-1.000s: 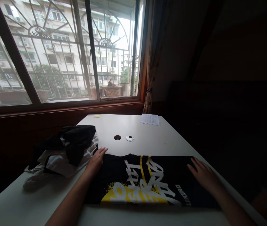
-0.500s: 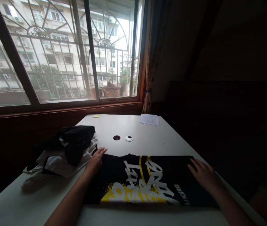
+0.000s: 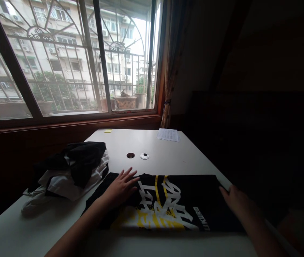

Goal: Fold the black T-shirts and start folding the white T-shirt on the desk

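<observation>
A black T-shirt [image 3: 194, 192] with white lettering and a yellow print lies folded into a long flat strip across the white table [image 3: 119, 142]. My left hand [image 3: 123, 185] rests on its left part, fingers spread and palm down. At the right end of the T-shirt is my right hand [image 3: 239, 203], its fingers curled at the edge and closed on the fabric, the fingertips partly hidden in shadow. To the left, a rumpled pile of black and white clothes [image 3: 84, 160] lies apart from my left hand.
Toward the far edge are printed papers [image 3: 168, 135] and a yellow sticky note [image 3: 108, 131]. A round cable hole [image 3: 130, 155] and its loose cover [image 3: 144, 156] are mid-table. Beyond stand a barred window [image 3: 68, 64] and a tied curtain [image 3: 168, 96].
My left hand has moved right from the T-shirt's left end onto its print. My right hand has shifted slightly, its fingers going from stretched out to curled at the edge.
</observation>
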A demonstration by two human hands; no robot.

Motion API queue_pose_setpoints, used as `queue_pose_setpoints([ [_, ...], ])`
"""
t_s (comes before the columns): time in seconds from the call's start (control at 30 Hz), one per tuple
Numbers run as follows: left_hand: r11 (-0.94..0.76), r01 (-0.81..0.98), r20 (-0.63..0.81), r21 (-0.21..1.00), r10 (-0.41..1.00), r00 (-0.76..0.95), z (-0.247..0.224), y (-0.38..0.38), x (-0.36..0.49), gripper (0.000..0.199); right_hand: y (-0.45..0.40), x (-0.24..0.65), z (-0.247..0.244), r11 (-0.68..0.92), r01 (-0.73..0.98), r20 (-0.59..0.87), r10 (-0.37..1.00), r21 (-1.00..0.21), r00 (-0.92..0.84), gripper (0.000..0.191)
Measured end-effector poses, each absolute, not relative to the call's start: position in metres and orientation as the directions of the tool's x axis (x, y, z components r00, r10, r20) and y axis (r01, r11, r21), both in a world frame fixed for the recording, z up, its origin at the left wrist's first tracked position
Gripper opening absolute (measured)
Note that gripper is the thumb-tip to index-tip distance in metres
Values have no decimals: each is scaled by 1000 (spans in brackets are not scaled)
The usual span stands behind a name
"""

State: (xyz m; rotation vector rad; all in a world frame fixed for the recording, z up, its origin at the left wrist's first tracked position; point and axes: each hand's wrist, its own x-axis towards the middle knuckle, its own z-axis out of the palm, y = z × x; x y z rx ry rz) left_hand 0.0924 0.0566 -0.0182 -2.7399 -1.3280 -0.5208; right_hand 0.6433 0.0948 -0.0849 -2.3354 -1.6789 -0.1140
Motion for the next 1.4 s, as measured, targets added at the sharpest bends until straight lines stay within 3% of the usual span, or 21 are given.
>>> queue_pose_setpoints([
  [0.1,-735,661,196,152,678,709,-11,43,127,53,91,641,-75,-368,919,93,919,-139,382,67],
  [0.2,-811,533,114,242,569,814,-4,28,166,58,88,639,-71,-366,922,68,924,-122,376,67],
  [0.37,-863,419,165,281,474,865,0,13,240,62,85,640,-72,-322,941,94,939,-100,331,67],
  [0.63,-849,444,195,286,505,841,-38,35,295,68,83,638,-66,-310,947,82,945,-90,317,63],
  [0.83,-796,532,173,289,590,789,-40,59,246,64,81,638,-63,-287,953,75,953,-100,295,59],
  [1.1,-711,687,136,154,704,698,-40,76,137,61,86,646,-69,-265,961,55,961,-81,270,58],
  [1.4,-516,849,92,112,857,508,-49,80,27,59,84,646,-66,-279,953,37,958,-116,284,56],
])
